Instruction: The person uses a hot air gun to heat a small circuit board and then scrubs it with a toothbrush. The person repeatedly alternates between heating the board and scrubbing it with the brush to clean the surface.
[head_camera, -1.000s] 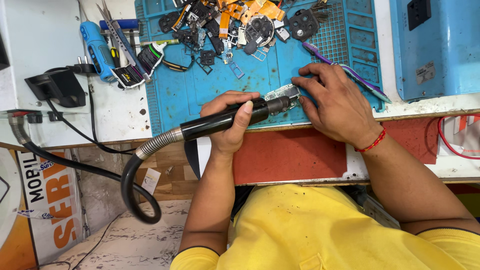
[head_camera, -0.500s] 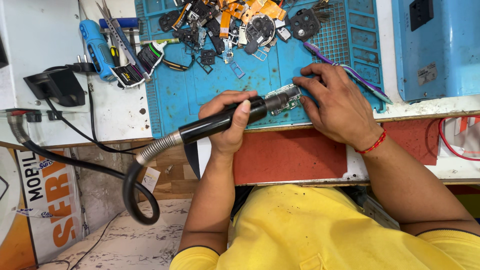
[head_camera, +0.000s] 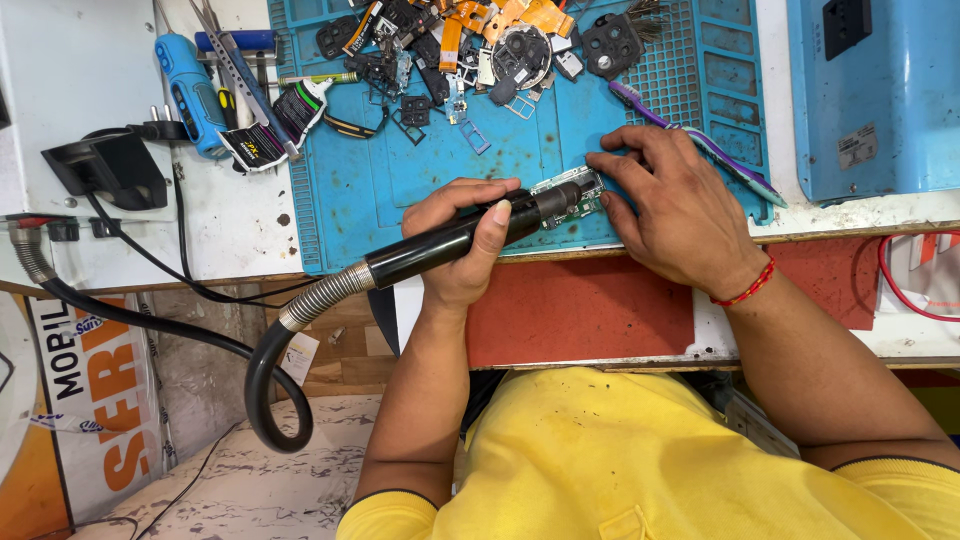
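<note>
My left hand (head_camera: 462, 245) grips a black hot-air wand (head_camera: 455, 240) with a grey ribbed hose (head_camera: 270, 360) trailing down to the left. The wand's nozzle lies over a small green circuit board (head_camera: 578, 195) on the blue work mat (head_camera: 400, 190), near the bench's front edge. My right hand (head_camera: 672, 205) rests on the mat with its fingertips pressing on the board's right end. Part of the board is hidden under the nozzle.
Loose phone parts and orange flex cables (head_camera: 470, 45) crowd the mat's far side. A purple toothbrush (head_camera: 690, 140) lies by my right hand. A blue cordless tool (head_camera: 190, 95) and tweezers sit left, a blue box (head_camera: 875, 90) stands right, a black stand (head_camera: 105, 165) far left.
The wand has shifted slightly to the right along the board. My right hand has stayed on the board.
</note>
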